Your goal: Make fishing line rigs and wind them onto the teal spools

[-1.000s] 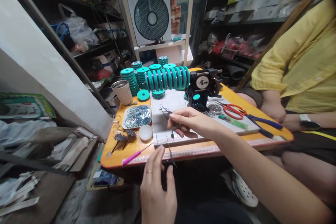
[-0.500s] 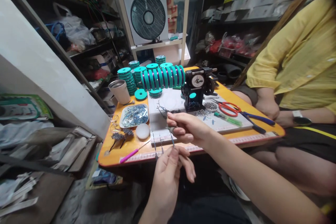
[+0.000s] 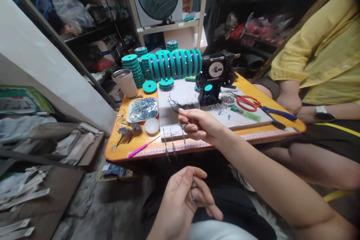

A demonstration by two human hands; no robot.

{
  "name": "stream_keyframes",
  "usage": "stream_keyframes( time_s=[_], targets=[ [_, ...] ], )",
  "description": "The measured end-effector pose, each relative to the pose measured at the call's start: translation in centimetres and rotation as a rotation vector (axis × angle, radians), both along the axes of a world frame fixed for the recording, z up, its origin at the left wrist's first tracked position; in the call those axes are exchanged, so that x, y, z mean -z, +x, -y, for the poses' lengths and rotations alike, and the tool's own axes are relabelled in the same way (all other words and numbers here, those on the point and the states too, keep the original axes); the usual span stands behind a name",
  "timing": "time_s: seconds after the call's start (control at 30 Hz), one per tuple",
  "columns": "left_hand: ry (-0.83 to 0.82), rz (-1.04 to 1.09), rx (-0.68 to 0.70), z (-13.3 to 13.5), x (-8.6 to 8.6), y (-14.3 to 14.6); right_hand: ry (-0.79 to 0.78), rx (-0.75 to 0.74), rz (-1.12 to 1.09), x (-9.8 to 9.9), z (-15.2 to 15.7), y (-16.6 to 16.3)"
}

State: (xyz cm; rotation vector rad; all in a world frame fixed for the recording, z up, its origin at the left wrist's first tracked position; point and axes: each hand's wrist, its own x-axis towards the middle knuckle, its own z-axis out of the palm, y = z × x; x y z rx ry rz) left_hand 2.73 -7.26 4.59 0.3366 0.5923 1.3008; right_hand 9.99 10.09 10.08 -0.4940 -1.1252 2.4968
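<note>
My right hand [image 3: 198, 124] is closed in a pinch over the white board [image 3: 180, 86], with thin dark strands [image 3: 173, 103] sticking out beyond its fingertips. Below it, several thin strands with small dark and blue pieces [image 3: 172, 143] hang at the table's front edge. Over my lap is my left hand [image 3: 185, 195], apart from those strands, its thumb pressed to the curled fingers. Small metal and blue bits [image 3: 193, 183] show between its fingers; their exact kind is too small to tell.
Green spools sit on a black winder [image 3: 210, 82], with stacked spools [image 3: 132, 68] behind. A tray of small blue pieces [image 3: 143, 109], a cup [image 3: 125, 83] and a pink-handled tool [image 3: 137, 150] are left. Red scissors [image 3: 248, 102] and pliers [image 3: 277, 114] lie right, near a seated person [image 3: 323, 63].
My left hand has come down from the hanging strands toward my lap, its fingers still curled. My right hand keeps its pinch. The view has tipped downward.
</note>
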Motion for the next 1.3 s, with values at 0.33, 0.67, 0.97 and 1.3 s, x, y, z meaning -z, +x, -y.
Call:
stream_keyframes(
  time_s=[0.33,0.67,0.97,1.3],
  targets=[
    [0.013,0.029,0.018,0.5,-0.1,0.0,0.028,-0.008,-0.017,-0.4,0.0,0.4],
    [0.11,-0.275,-0.051,0.3,-0.3,-0.6,0.178,0.019,-0.016,-0.5,-0.2,0.6],
    [0.219,-0.509,-0.103,-5.0,-3.4,-2.6,0.85,0.007,0.266,-3.2,-0.9,1.8],
    [0.246,-0.447,-0.175,-6.8,-3.2,-1.8,0.14,-0.15,-0.063,-1.6,-0.7,1.5]
  ],
)
